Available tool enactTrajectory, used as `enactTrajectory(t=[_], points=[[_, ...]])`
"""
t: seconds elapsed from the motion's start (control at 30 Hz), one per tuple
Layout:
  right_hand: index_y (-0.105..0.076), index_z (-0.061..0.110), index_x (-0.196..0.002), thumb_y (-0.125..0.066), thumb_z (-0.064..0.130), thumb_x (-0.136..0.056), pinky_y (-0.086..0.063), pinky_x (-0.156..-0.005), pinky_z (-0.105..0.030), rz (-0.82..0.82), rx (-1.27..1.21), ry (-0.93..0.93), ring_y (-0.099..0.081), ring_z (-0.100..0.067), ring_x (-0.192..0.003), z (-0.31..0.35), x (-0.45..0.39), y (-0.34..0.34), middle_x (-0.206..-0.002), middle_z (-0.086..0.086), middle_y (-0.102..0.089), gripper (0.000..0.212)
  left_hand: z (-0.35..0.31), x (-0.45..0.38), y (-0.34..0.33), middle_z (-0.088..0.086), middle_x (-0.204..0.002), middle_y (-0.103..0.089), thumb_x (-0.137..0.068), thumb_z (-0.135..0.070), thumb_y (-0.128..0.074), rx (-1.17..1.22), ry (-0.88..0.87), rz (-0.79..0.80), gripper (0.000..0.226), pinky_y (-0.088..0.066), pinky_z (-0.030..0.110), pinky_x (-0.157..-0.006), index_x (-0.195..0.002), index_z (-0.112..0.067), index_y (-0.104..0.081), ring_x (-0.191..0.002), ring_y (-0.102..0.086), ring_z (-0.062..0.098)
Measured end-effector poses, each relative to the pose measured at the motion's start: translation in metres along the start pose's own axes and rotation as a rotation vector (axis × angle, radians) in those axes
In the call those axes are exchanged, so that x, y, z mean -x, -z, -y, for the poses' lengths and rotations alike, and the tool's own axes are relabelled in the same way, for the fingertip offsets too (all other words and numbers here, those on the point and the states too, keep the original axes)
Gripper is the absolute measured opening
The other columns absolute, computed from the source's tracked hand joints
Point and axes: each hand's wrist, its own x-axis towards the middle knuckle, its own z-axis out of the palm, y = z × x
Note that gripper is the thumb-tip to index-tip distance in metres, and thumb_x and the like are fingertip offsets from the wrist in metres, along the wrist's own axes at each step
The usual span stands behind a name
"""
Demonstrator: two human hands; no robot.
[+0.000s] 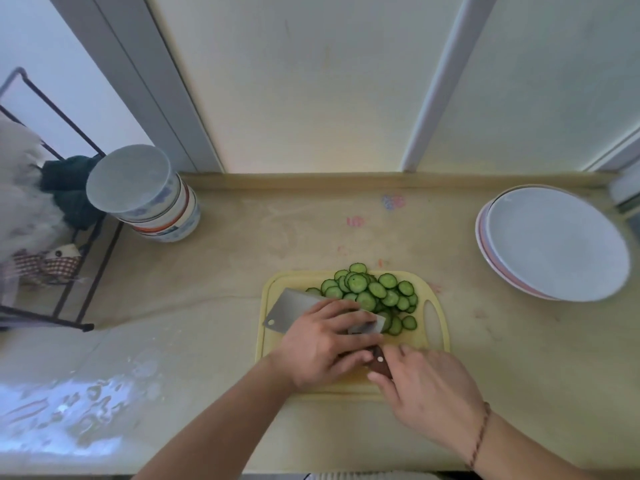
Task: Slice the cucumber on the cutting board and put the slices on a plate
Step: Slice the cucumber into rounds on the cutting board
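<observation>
Cleaver gathering cucumber slices on the board, plates not yet used.

Nearest, the right hand (427, 393) closes its fingers on the dark handle of the cleaver (298, 308), while the left hand (325, 344) lies flat over the blade, fingers spread and holding nothing. Behind them the cucumber slices (375, 294) make a heap on the far part of the yellow cutting board (440, 327); one slice sits at the far edge. Further right on the counter (214, 285) the stacked plates (554, 242) stand well apart. I think slices may slide off the blade during the carry, because the way is long.
</observation>
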Motion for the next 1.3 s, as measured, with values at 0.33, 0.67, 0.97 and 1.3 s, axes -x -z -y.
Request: enactTrajectory(t=[0.33,0.67,0.97,1.3], points=[[-0.051,0.027,-0.110,-0.012,0.056,-0.095,-0.038,-0.057,-0.034,-0.014,0.015,-0.045,-0.068,-0.019,-0.082,-0.014,0.012,0.004,-0.096,0.005,-0.063,0.051,0.040,0.008,0.011,0.006,-0.128,-0.070,-0.099,-0.027,-0.063,0.058,0.096,-0.047,0.027,-0.052,0.040,-0.103,-0.118,-0.013,-0.077,-0.119,-0.064,0.025],[-0.068,0.021,-0.072,-0.040,0.060,-0.079,-0.025,-0.032,-0.024,-0.062,0.102,-0.143,-0.055,-0.020,-0.033,-0.066,0.056,-0.005,-0.051,0.003,-0.058,0.048,0.075,0.022,0.001,0.011,-0.125,-0.070,-0.098,-0.028,-0.057,-0.064,0.276,-0.178,0.030,-0.053,0.043,-0.102,-0.107,-0.010,-0.080,-0.120,-0.062,0.034],[-0.050,0.018,-0.072,-0.052,0.092,-0.059,-0.028,-0.045,-0.021,0.327,-1.130,-0.402,-0.034,-0.010,-0.049,-0.040,0.051,0.001,-0.055,0.006,-0.037,0.076,-0.020,0.072,0.005,-0.004,-0.107,-0.069,-0.083,-0.044,-0.071,-0.186,0.426,-0.097,0.033,-0.057,0.030,-0.061,-0.108,-0.021,-0.072,-0.086,-0.066,0.017],[-0.047,0.017,-0.072,-0.042,0.069,-0.081,-0.026,-0.042,-0.021,0.536,-1.154,-0.263,-0.028,-0.011,-0.046,0.000,0.007,-0.024,-0.049,0.010,-0.033,0.053,-0.022,0.102,0.003,-0.003,-0.115,-0.072,-0.092,-0.033,-0.066,-0.226,0.339,-0.129,0.034,-0.060,0.031,-0.065,-0.123,-0.019,-0.061,-0.092,-0.068,0.018]])
